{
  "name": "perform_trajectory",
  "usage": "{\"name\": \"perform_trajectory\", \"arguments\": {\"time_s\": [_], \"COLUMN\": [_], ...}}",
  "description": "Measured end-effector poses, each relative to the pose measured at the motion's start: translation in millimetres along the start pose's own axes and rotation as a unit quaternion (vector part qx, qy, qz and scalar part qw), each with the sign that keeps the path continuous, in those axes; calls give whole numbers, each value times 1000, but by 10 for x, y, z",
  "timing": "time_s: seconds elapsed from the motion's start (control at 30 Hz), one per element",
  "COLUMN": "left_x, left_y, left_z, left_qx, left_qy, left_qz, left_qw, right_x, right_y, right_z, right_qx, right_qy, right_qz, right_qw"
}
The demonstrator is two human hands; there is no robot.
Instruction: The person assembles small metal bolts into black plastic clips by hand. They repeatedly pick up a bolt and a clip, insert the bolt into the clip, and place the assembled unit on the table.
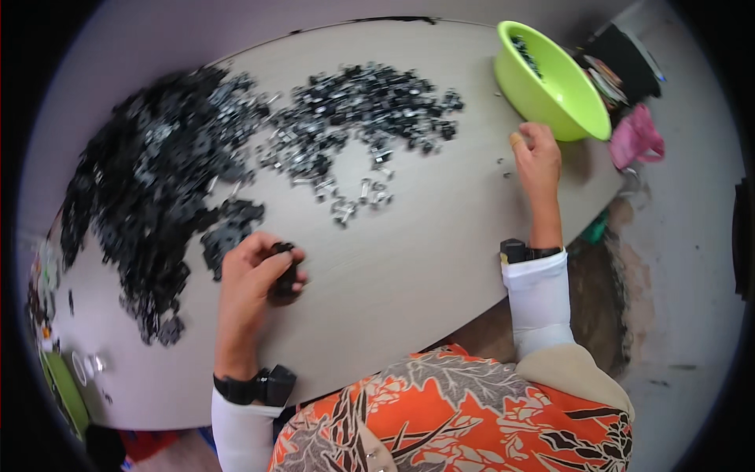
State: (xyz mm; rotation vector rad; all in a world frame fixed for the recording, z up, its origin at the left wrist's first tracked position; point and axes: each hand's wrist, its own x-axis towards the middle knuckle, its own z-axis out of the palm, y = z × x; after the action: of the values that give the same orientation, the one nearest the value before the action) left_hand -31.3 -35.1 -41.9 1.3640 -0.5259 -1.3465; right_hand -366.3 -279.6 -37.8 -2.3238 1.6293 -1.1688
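My left hand point(250, 277) is closed around a small dark plastic part point(285, 275), just above the near left of the table. Fingers hide much of the part, so I cannot tell whether it is one piece or several stacked. My right hand point(539, 157) is beside the lime-green bowl point(578, 106), its fingers curled together; whatever they may hold is hidden. A large heap of flat black plastic parts point(145, 189) spreads beyond my left hand. Right of it lies a pile of small black-and-silver pieces point(366, 102). More dark pieces point(525, 55) sit inside the tilted-looking bowl.
A few tiny pieces point(506, 175) lie left of my right hand. On the table's right side are a pink cloth point(637, 138) and a dark box point(625, 63). A clear cup point(88, 366) stands at the left edge, near a green rim point(64, 393).
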Motion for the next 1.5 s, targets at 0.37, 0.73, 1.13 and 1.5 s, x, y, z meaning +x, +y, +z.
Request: {"name": "perform_trajectory", "arguments": {"time_s": [0.37,0.73,1.13,1.5], "left_x": [31,37,20,-8], "left_y": [-7,-66,-90,-100], "left_z": [-69,-67,-133,20], "left_qx": [-22,-157,-103,-142], "left_qy": [-31,-84,-14,-87], "left_qz": [3,-6,48,-19], "left_qw": [999,984,993,986], "right_x": [-284,-819,-801,-842], "right_y": [-403,-1705,-1710,-1752], "right_z": [221,511,468,440], "right_qx": [179,300,214,386], "right_qy": [-269,-401,-452,-332], "right_qz": [-17,-228,-331,-261], "right_qw": [946,835,800,820]}}
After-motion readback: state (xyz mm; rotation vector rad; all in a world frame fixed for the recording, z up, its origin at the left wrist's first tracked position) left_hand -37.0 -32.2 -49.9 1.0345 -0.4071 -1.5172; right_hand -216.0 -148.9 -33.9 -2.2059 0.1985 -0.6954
